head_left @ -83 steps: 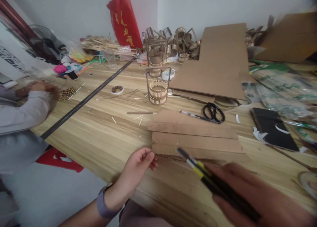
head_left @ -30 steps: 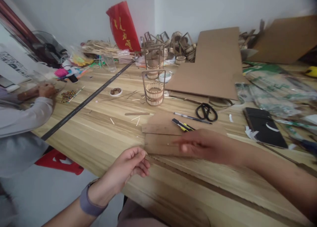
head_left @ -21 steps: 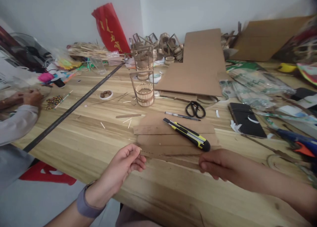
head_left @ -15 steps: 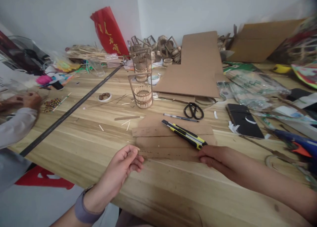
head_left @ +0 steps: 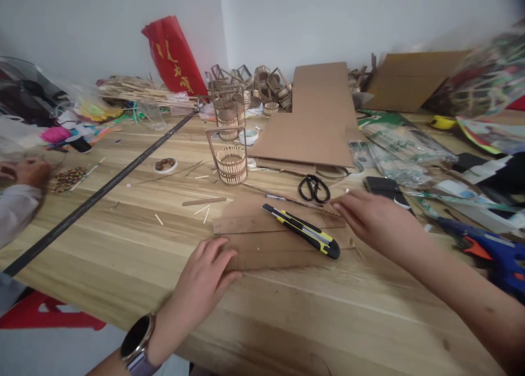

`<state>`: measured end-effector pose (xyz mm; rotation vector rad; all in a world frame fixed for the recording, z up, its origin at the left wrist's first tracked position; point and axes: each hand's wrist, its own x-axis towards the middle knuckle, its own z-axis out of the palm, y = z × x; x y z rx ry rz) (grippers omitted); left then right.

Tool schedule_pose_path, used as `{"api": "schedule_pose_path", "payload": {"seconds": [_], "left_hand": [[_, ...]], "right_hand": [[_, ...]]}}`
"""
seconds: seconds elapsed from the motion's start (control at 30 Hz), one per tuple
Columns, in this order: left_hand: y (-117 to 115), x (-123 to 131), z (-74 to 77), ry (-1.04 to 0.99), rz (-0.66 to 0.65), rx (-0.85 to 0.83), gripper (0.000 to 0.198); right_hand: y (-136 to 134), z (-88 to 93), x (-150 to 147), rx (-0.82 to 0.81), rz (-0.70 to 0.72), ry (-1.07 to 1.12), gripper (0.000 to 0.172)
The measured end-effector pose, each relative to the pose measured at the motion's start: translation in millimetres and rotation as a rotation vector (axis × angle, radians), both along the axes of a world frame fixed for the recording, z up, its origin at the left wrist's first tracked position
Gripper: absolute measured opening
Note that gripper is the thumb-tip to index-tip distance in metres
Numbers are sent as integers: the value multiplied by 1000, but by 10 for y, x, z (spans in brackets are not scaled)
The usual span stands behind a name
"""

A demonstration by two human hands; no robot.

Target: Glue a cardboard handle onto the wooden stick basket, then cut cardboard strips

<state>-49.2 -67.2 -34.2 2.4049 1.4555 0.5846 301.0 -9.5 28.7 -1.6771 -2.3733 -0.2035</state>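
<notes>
My left hand [head_left: 209, 275] rests on the near left edge of a brown cardboard piece [head_left: 254, 250], its fingers spread and holding nothing. My right hand [head_left: 365, 215] is pinched closed over the cardboard's far right side, on a thin brown strip [head_left: 283, 194] that reaches left towards a small basket. Its exact end is hidden by the fingers. A yellow and black utility knife [head_left: 303, 231] lies across the cardboard, between my hands. Beside the strip is a pen [head_left: 275, 197], partly overlapped by it. Black-handled scissors [head_left: 314, 189] lie just beyond.
Small slatted baskets [head_left: 232, 164] stand in a row behind the cardboard. A larger cardboard sheet [head_left: 303, 130], a black phone [head_left: 385, 187] and a blue glue gun [head_left: 488, 247] lie farther right. A dark metal bar [head_left: 106, 193] crosses the left side, near another person's hand [head_left: 33, 171].
My right hand has moved up and away from the cardboard's near edge, carrying the thin strip. My left hand has let go of the strip and opened onto the cardboard.
</notes>
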Motion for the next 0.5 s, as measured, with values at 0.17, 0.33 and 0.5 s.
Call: {"api": "schedule_pose_path", "payload": {"seconds": [0.17,0.33,0.5], "left_hand": [[116,-192,-202,141,-173,24,40],[319,-279,-314,157,-301,-33,63],[432,-254,-295,220,-395,-5,64]], "right_hand": [[-449,-405,200,-238,-96,40,39],[-761,-542,163,-252,-126,206,36],[-942,-438,164,-340,-168,257,40]]}}
